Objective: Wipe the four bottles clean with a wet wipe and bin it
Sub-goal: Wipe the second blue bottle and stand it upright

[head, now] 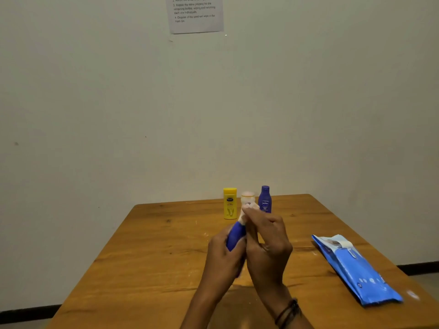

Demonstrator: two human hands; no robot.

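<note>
Just the one head-worn cam here, wide-angle, looking forward and a bit down across the surface [142, 245]. The left hand [222, 257] and right hand [269, 243] sit close, low in frame. Beyond the hands, the wall [95, 103] fills most of the view.

Yellow bottle [230, 203], pale bottle [247, 197], navy bottle [264, 198] stand (upright) behind tilted blue bottle [235, 236], wipe [245, 210] atop
</note>
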